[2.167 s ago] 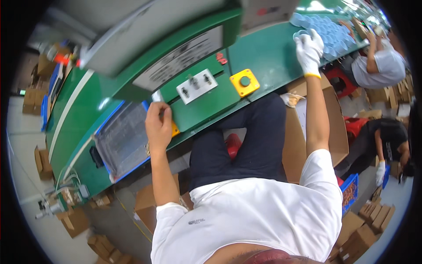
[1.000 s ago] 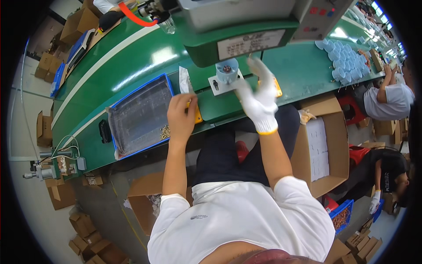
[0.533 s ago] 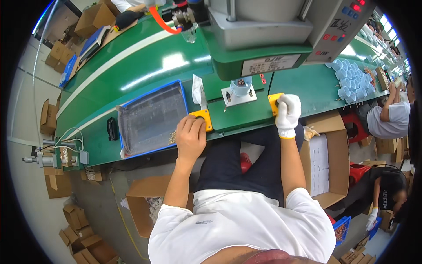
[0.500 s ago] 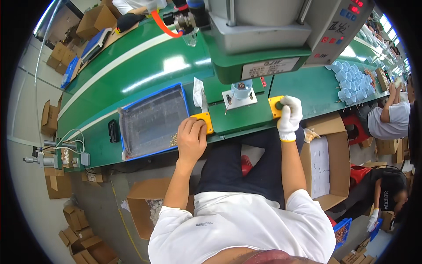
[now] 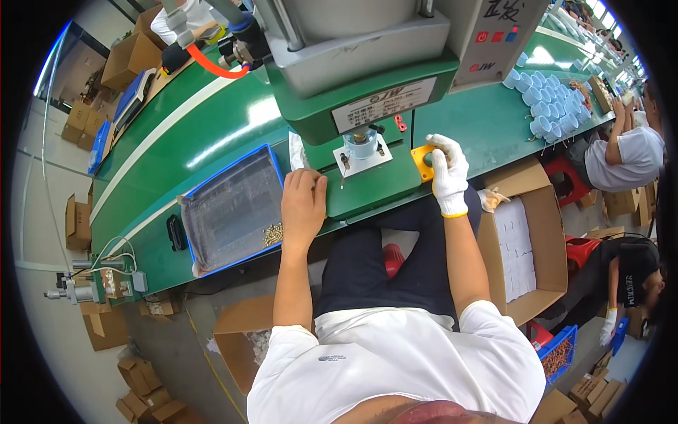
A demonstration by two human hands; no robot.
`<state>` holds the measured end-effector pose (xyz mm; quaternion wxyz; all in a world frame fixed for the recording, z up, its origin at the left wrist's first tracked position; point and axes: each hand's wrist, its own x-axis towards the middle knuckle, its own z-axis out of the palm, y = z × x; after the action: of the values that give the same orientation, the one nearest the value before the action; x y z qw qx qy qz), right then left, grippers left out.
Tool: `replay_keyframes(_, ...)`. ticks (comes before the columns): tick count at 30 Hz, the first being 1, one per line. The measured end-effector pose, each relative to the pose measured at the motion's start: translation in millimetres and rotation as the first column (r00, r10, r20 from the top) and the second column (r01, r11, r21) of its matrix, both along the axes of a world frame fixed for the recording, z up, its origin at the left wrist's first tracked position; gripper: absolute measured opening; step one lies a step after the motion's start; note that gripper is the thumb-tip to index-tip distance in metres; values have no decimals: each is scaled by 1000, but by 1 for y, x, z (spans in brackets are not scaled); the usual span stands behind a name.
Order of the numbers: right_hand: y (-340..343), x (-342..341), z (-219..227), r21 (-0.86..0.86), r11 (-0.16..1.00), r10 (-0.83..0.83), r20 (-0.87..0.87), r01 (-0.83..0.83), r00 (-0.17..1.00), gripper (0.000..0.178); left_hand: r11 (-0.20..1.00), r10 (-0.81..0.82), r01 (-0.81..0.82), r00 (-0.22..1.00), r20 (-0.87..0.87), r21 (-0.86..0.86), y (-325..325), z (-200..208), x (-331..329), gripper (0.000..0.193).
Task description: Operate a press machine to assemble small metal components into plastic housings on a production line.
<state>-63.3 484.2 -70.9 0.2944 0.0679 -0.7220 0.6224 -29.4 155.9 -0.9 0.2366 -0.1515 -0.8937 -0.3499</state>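
Observation:
My bare left hand [image 5: 304, 206] lies palm down at the front of the green press base [image 5: 374, 191], fingers stretched out and hiding whatever is under them. My right hand [image 5: 450, 173], in a white glove, rests beside a yellow button box [image 5: 422, 163] with a dark round button. Its thumb and fingers are apart and grip nothing. Between the hands, a pale blue cup [image 5: 361, 148] stands on a white fixture plate [image 5: 367, 164]. Just above it is the green press head [image 5: 304, 106], with a brass-coloured part showing at the cup's top.
Left of my hand sits a blue-rimmed tray [image 5: 233, 205] with small brass pieces [image 5: 272, 234]. Many blue cups [image 5: 547, 102] cluster at the right, near a seated co-worker [image 5: 628, 152]. An open carton [image 5: 544, 240] stands by my right leg, another [image 5: 233, 325] at lower left.
The view has shifted. My left hand has slid forward and covers the left yellow button box seen before. My right fingers have loosened, so more of the button shows.

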Motion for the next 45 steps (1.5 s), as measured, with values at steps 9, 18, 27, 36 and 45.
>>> replay_keyframes(9, -1, -2, 0, 58, 998, -7, 10, 7, 1000, 28, 996, 40, -46, 996, 77, 80, 1, 1, 4, 9)
replay_keyframes(18, 1, 0, -4, -35, 999, -34, -87, 31, 996, 19, 999, 2, -4, 999, 47, 37, -7, -5, 2, 17)
replay_keyframes(27, 0, -3, -1, 76, 994, -72, -127, 82, 989, 13, 966, -117, 107, 993, 31, 234, 14, 66, -36, 15)
replay_keyframes(36, 3, -1, -3, -16, 1000, -19, -106, 18, 994, 17, 963, -154, 240, 865, 477, -124, 40, 128, -84, 36)
replay_keyframes(45, 0, -2, 1, 12, 1000, 2, -98, -1, 995, 17, 942, -227, 319, 831, 508, -100, 39, 120, -98, 37)
